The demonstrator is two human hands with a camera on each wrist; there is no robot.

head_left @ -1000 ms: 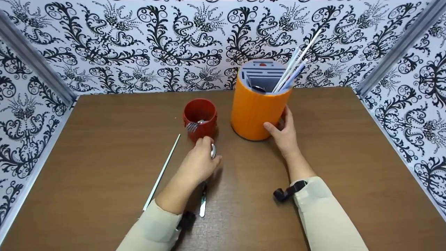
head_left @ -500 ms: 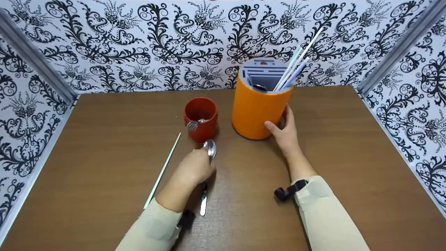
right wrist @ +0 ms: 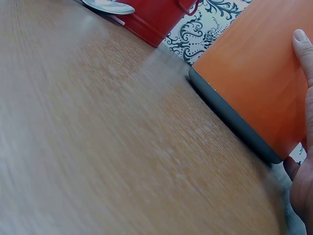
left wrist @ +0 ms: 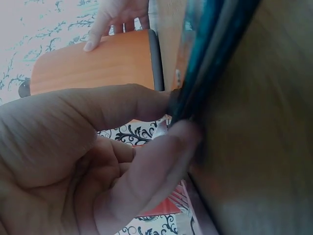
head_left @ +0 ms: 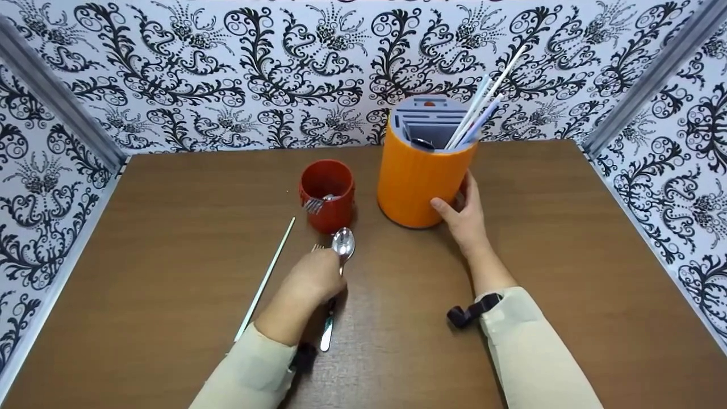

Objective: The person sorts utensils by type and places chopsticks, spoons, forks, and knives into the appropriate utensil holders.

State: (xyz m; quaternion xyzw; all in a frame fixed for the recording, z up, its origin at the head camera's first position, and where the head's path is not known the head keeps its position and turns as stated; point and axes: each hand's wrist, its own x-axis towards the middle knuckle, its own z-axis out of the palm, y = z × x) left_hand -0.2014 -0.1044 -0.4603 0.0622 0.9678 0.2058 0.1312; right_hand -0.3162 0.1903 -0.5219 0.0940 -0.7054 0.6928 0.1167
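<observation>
My left hand [head_left: 311, 279] is low over the table, pinching a spoon [head_left: 343, 241] by its handle between thumb and finger. Dark teal handle parts [left wrist: 215, 54] show at the fingertips in the left wrist view. The spoon's bowl points away, close to the front of a red cup [head_left: 331, 217]. Fork tines [head_left: 318, 247] peek out beyond the knuckles; the rest of that fork is hidden. My right hand [head_left: 467, 222] grips the lower right side of an orange knife block [head_left: 423, 187], thumb in front and fingers round the side. The block stands upright.
A pale green chopstick [head_left: 266, 278] lies left of the left hand. A fork [head_left: 313, 205] leans over the red cup's rim. Several pale sticks [head_left: 476, 113] and a dark rounded utensil [head_left: 422, 144] stand in the block's grey top. Patterned walls [head_left: 306, 74] enclose the table.
The left hand has drawn back from the cup and come down on the spoon's handle, exposing the bowl and the fork tines. The handle end has shifted slightly left. The right hand stays put.
</observation>
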